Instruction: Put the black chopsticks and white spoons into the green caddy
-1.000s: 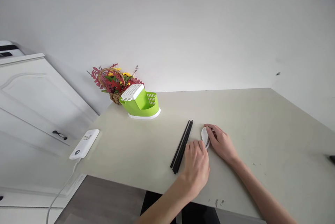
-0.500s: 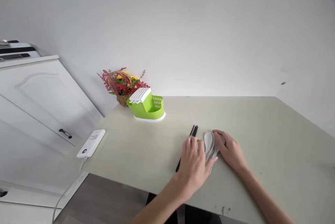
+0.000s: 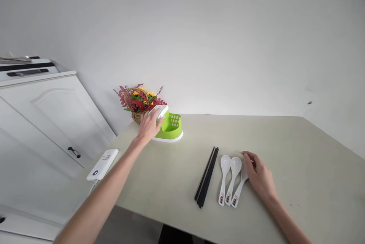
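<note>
My left hand reaches across the table and grips the near side of a green plastic cutlery holder with a white slotted lid. My right hand lies on the table, its fingers touching the rightmost of three white spoons laid side by side. A bundle of black chopsticks lies just left of the spoons.
A basket of red and yellow flowers stands behind the holder against the wall. A white power bank with a cable lies at the left edge of the beige table. A white cabinet door stands to the left.
My left hand left the spoons and chopsticks and reached far left to the green holder. The spoons now lie spread side by side. The view tilted upward a little.
</note>
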The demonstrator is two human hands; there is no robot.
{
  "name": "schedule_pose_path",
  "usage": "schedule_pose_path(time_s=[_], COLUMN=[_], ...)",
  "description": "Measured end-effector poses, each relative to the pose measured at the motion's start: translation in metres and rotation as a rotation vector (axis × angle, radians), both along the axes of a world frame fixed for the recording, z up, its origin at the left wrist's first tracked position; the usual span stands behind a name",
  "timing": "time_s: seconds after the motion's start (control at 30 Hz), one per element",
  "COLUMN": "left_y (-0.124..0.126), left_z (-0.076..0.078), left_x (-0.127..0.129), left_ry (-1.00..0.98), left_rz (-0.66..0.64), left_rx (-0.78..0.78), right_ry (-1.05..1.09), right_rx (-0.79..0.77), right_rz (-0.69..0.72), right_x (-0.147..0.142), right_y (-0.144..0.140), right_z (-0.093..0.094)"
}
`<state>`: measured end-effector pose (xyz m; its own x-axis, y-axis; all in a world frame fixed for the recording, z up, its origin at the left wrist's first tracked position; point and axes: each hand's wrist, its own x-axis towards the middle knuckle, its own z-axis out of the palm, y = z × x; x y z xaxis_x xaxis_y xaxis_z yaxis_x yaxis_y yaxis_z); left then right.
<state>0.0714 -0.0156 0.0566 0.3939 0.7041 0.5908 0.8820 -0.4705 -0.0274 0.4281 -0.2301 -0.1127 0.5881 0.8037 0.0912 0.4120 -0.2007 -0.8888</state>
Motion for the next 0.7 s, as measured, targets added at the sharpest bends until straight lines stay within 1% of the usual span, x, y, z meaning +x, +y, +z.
schedule_pose_path(time_s=[0.07,0.13,0.27,0.4,0.53,0.7], left_y=[0.003,0.001,-0.009,-0.017,-0.028,-0.048], left_z=[-0.003,-0.006,-0.008,-0.005,-0.001,0.0], left_x=[-0.003,0.002,0.029,0.068,0.119,0.182], left_ry=[0.038,0.047,0.052,0.058,0.098,0.132], left_rz=[-0.02,-0.021,-0.052,-0.08,-0.099,-0.197], left_rx=[-0.017,-0.002,-0.001,-0.062,-0.115,-0.172], right_ry=[-0.002,-0.011,-0.008,0.006,0.003,0.013], right_rx=[0.004,0.01,0.001,0.01,0.008,0.055], right_rz=[0.006,0.007,-0.007,-0.003,-0.017,-0.033], right_x=[-0.001,-0.001,-0.002,-0.002,-0.002,-0.002], right_y=[0.0,0.001,0.001,0.001,0.001,0.002], right_z=[0.0,0.0,0.0,0.001,0.001,0.001])
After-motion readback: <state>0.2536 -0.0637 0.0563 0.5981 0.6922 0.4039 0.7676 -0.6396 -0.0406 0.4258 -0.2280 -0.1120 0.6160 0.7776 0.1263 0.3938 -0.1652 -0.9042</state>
